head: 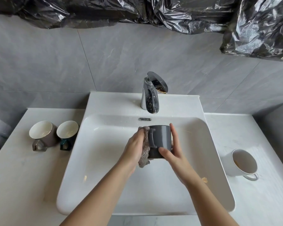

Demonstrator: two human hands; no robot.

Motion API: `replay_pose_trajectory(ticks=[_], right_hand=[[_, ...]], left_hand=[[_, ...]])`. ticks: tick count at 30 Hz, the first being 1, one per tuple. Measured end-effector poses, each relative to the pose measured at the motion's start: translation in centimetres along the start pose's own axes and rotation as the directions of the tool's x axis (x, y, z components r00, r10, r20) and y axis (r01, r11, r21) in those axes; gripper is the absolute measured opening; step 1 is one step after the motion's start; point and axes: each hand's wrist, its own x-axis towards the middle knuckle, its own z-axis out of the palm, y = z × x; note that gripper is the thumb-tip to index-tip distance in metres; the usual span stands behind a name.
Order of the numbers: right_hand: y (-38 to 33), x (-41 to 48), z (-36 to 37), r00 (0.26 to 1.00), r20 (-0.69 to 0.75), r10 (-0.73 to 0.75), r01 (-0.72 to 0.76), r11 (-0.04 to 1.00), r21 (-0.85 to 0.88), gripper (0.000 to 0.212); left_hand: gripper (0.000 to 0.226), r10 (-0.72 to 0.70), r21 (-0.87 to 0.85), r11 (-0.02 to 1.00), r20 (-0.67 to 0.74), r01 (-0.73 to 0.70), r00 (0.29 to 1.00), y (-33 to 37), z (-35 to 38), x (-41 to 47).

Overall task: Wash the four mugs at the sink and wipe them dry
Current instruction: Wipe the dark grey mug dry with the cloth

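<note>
**A:** Entry one, hazards. What is listed?

**B:** Grey mug (160, 139), held over the basin of the sink (91, 121), just in front of the tap (151, 95). It is glazed and probably wet. Judged risk: it slips and strikes the porcelain, chipping one or both. Cause: the grip is on the smooth wall, not the handle, while the cloth pushes from the other side.

**A:** Further hazards?

**B:** White mug (242, 162), on the counter (23, 176) right of the sink, with brownish residue inside, so apparently unwashed. It stands near the right forearm, and a wide swing of the arm could knock it. Brown mug (42, 134) and teal-handled mug (67, 132), left of the sink, side by side and well apart from the arms: low risk.

**A:** Entry two, hands.

**B:** Left hand (134, 144): fingers curled on a grey cloth (145, 154), pressing it against the handle side of the grey mug. Right hand (173, 150): wrapped round the opposite side, thumb across the near wall, fingers up the far side. It appears to carry the weight.

**A:** Tap?

**B:** No running water visible.
</note>
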Motion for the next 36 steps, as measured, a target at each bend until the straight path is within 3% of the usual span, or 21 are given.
replay_pose_trajectory(ticks=[3, 7, 10, 17, 24, 27, 32, 36], right_hand=[[-0.3, 0.5, -0.2, 1.000, 0.001, 0.004, -0.004, 0.998, 0.061, 0.079], [0.3, 0.2, 0.8, 0.999, -0.005, -0.032, 0.032, 0.998, 0.061, 0.079], [0.6, -0.1, 1.2, 0.997, -0.062, -0.034, 0.038, 0.997, 0.071, 0.078], [0.4, 0.2, 1.6, 0.996, -0.073, -0.041, 0.040, 0.999, -0.020, 0.086], [0.2, 0.0, 1.4, 0.988, -0.041, 0.151, -0.132, 0.947, 0.293, 0.068], [-0.4, 0.3, 1.3, 0.981, 0.038, 0.189, -0.191, 0.923, 0.335, 0.061], [-0.2, 0.0, 1.2, 0.976, 0.056, 0.212, -0.215, 0.873, 0.438, 0.066], [0.0, 0.1, 0.9, 0.973, -0.005, 0.231, -0.203, 0.865, 0.460, 0.091]], left_hand=[[0.042, 0.076, -0.031, 0.997, -0.022, -0.077, 0.997, -0.6, 0.6, -0.4], [0.040, 0.066, 0.005, 0.998, -0.134, -0.066, 0.989, 1.0, 0.4, 0.2], [0.039, 0.125, 0.045, 0.992, -0.139, -0.120, 0.982, 1.2, 0.5, 0.2], [0.039, 0.016, 0.004, 1.000, -0.150, -0.016, 0.989, 0.6, 0.5, -0.4], [0.044, 0.023, -0.112, 0.993, -0.156, -0.040, 0.988, 1.3, -0.5, -0.3], [0.044, -0.021, -0.192, 0.981, -0.143, -0.007, 0.989, 1.4, -0.4, -0.7], [0.044, 0.000, -0.221, 0.974, -0.185, -0.042, 0.983, 1.6, -0.7, -1.0], [0.043, 0.006, -0.237, 0.970, -0.196, -0.053, 0.981, 1.5, -1.4, -1.8]])
